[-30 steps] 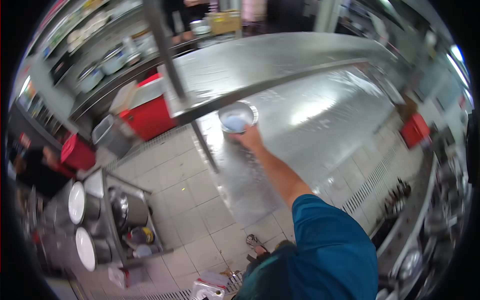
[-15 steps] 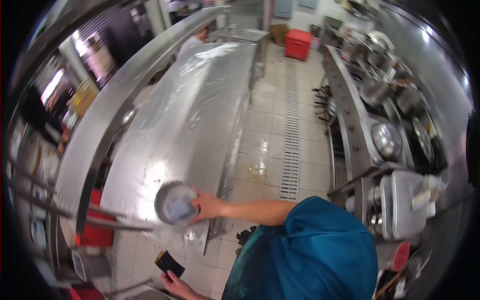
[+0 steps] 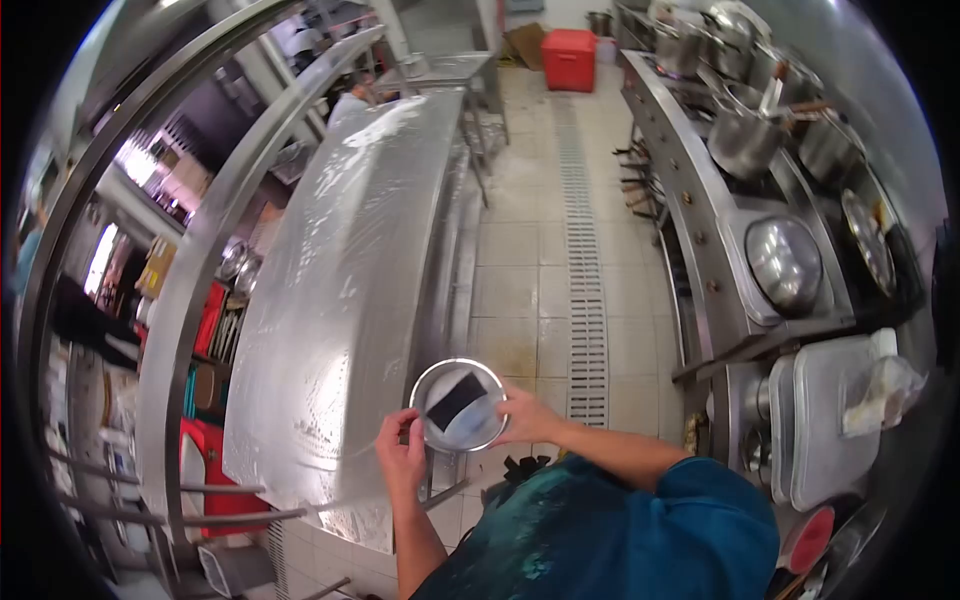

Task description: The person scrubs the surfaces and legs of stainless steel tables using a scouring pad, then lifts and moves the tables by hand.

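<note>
A round metal bowl [image 3: 436, 375] is at the near right edge of the long metal table [image 3: 330, 300]. My right hand [image 3: 528, 416] grips the bowl's right rim. At the bowl's left rim is my left hand [image 3: 402, 452], its fingers bent against the side. Inside the bowl lies a dark flat pad [image 3: 456, 402], tilted over a pale bluish item [image 3: 472, 425] in whitish contents. Wet, foamy streaks cover the metal tabletop.
On the right, a stove [image 3: 700, 220] carries pots and a metal dome [image 3: 783, 265]. A floor drain [image 3: 585, 270] runs along the aisle towards a red box [image 3: 569, 60]. Upright trays [image 3: 835, 420] stand at right. People are beyond the shelving at left.
The bowl has moved right, to the table's edge. My left hand has come up to it, and the dark pad it held is now in the bowl.
</note>
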A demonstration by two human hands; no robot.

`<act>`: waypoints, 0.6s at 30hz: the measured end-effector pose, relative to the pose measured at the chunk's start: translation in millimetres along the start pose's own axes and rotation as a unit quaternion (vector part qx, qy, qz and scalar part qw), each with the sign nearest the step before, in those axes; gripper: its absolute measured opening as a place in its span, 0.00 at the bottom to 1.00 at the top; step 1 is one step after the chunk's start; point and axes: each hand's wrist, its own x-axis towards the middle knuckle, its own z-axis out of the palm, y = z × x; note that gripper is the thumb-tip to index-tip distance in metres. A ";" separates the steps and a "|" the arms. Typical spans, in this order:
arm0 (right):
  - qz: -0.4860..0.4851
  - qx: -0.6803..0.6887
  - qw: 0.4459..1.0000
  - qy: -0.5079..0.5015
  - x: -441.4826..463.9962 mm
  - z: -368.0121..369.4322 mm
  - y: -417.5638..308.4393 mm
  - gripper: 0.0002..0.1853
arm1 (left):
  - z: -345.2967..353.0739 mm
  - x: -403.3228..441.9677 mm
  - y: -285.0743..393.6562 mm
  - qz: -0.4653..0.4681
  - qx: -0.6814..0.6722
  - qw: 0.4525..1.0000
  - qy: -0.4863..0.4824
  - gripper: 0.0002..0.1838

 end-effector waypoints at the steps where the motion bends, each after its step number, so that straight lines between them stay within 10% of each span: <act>1: 0.015 0.003 1.000 0.018 -8.1 -13.4 10.6 0.25 | 12.2 3.1 -3.4 -0.034 -0.043 0.998 0.004 0.08; 3: -0.048 -0.027 0.994 0.094 -29.3 -41.6 31.3 0.25 | 31.3 9.7 -9.0 -0.059 -0.089 0.994 -0.040 0.08; 12: 0.212 -0.080 0.938 0.261 -158.9 -92.6 3.7 0.23 | 42.0 42.6 -101.3 -0.034 -0.008 0.969 -0.243 0.12; 18: 0.293 -0.154 0.768 0.549 -248.5 -22.1 -40.9 0.24 | 79.3 91.0 -119.1 0.055 -0.054 0.934 -0.348 0.11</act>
